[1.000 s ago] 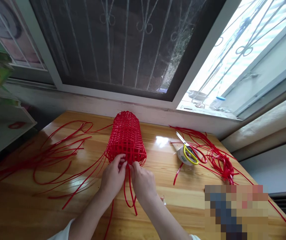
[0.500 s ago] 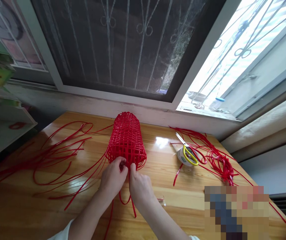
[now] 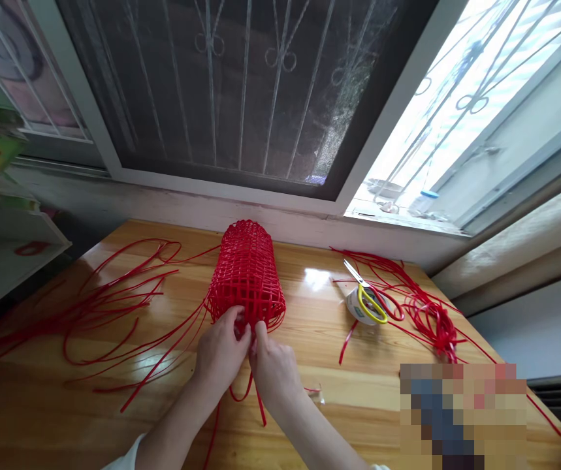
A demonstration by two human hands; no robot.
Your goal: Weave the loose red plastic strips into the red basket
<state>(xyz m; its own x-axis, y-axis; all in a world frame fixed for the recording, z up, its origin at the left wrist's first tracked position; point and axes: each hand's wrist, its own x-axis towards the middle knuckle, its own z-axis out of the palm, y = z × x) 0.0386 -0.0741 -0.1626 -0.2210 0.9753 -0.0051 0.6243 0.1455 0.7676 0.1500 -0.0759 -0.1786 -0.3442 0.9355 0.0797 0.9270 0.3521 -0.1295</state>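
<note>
A red woven basket (image 3: pixel 247 261) lies on its side on the wooden table, its near end toward me. My left hand (image 3: pixel 224 344) is at the lower middle of that end, thumb and fingers pinched on a red plastic strip of the weave. Close beside it, my right hand (image 3: pixel 273 359) is closed, thumb up, on a red plastic strip (image 3: pixel 260 406) whose loose end hangs below. The exact grip of both fingertips is partly hidden. Several loose strips (image 3: pixel 162 356) trail from the basket's left edge across the table.
Scissors (image 3: pixel 373 303) with yellow and red handles rest on a small white tub (image 3: pixel 358 307) at the right. A bundle of red strips (image 3: pixel 439 326) lies beyond them; more strips (image 3: pixel 108 294) spread at the left. A window (image 3: pixel 231 98) stands behind the wooden table (image 3: pixel 309 431).
Both hands stay at the basket's near end with only slight finger movement. The strip loop below them has shifted a little. The whole view has moved slightly.
</note>
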